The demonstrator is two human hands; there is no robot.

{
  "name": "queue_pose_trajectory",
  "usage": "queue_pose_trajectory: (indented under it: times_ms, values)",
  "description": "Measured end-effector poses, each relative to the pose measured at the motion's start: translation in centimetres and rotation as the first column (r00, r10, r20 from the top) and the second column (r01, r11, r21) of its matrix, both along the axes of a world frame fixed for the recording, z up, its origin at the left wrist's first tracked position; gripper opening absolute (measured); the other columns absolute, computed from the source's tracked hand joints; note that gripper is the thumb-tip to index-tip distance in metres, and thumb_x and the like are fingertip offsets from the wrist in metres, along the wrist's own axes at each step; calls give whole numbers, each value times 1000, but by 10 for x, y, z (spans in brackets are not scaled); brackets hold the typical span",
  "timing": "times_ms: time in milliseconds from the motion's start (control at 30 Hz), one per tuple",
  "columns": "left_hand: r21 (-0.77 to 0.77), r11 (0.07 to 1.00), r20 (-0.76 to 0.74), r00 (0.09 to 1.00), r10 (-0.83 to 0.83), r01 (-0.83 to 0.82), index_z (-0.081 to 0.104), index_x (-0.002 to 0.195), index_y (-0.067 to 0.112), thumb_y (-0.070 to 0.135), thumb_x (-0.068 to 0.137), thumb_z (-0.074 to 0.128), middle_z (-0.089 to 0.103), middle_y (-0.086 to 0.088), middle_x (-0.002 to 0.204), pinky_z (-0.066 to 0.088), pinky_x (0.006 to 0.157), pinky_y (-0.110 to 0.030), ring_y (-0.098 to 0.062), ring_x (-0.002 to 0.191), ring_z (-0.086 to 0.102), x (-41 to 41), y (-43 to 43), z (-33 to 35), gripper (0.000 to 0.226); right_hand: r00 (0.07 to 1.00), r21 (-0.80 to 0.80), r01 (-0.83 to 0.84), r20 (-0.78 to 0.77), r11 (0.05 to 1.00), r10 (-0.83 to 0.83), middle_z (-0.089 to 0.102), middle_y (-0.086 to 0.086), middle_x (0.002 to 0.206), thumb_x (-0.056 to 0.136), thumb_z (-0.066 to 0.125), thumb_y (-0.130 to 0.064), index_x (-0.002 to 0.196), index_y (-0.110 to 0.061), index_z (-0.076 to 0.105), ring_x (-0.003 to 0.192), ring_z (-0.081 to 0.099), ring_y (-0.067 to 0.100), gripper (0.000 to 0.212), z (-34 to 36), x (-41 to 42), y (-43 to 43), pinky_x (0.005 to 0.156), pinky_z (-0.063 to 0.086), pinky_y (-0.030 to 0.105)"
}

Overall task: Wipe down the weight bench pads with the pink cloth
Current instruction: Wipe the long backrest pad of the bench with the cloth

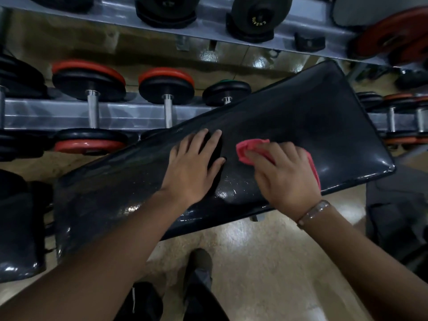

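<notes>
A long black glossy bench pad (312,117) runs diagonally from lower left to upper right. My right hand (284,174) presses a pink cloth (245,151) flat onto the pad near its middle; the cloth shows past my fingers on the left and along the hand's right side. My left hand (194,165) lies flat on the pad just left of the cloth, fingers spread, holding nothing. A second black pad (18,230) sits at the far left, separate from the long one.
A grey dumbbell rack (69,114) with black and red dumbbells (90,82) stands right behind the bench. An upper rack shelf (208,26) holds more weights. My feet (199,265) stand on the beige floor in front of the bench. A dark object (393,216) lies at right.
</notes>
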State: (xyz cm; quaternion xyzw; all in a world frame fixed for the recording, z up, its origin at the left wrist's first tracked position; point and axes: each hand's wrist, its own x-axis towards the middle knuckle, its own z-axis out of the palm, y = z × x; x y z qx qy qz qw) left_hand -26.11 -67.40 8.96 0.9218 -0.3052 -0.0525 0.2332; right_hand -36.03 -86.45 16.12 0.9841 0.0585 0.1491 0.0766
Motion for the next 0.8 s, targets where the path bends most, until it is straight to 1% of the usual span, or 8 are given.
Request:
queue_pose_trajectory:
  times_ms: [67,167,333,500,533,667,700,800]
  values:
    - [8,1000,-1,1000,-10,10,16,159,30,54,103,28,25,-1,162,31,115,-52,-27,146,26,-2,3,-3,62,995,1,81,54,997,-81,67,9,109,90,58,-17,118,-21,71,87,55,35,31,5,3,-7,75,39,44]
    - [20,1000,23,1000,-10,9,15,159,31,54,103,26,24,-1,164,29,117,-51,-27,148,25,-5,5,-8,61,966,22,228,121,973,-229,64,11,119,93,55,-17,122,-18,69,95,52,35,32,-2,4,3,78,36,45]
    - [54,999,40,999,-8,6,12,160,31,55,104,24,25,-1,164,29,117,-50,-26,149,25,-5,4,-11,62,1000,-56,-1,-10,998,0,65,8,125,93,52,-19,128,-17,67,100,53,33,38,-4,-22,-3,79,38,45]
    - [72,997,66,998,15,-20,12,160,29,54,105,23,26,-2,164,30,116,-49,-27,149,27,-9,4,-15,61,958,33,263,111,964,-265,61,11,127,90,56,-14,127,-17,66,103,48,35,39,-2,-12,1,80,36,47]
    - [73,997,71,997,16,-21,12,160,29,53,105,24,26,-2,164,30,116,-49,-27,149,27,-9,3,-16,61,968,30,233,92,972,-235,61,11,127,90,56,-14,128,-17,66,103,48,35,39,-4,-15,4,80,36,46]
    - [81,997,81,997,10,-17,13,160,29,54,105,24,28,-2,164,31,115,-49,-27,148,29,-8,3,-17,61,991,-75,-98,-94,992,91,65,7,126,89,53,-19,129,-17,66,102,54,33,42,5,-31,-10,79,37,45]
    - [83,996,87,996,6,-14,13,160,29,54,105,24,28,-3,164,31,114,-49,-27,148,29,-8,3,-17,61,994,-71,-73,-91,995,66,65,6,126,88,52,-20,127,-19,67,103,53,32,42,9,-28,-17,79,36,44]
    - [91,996,98,995,4,-13,14,160,28,54,105,23,29,-3,163,32,114,-49,-27,148,30,-7,4,-17,61,985,16,171,10,985,-171,63,7,127,87,53,-18,126,-18,67,105,51,34,41,9,-19,-13,80,35,45]
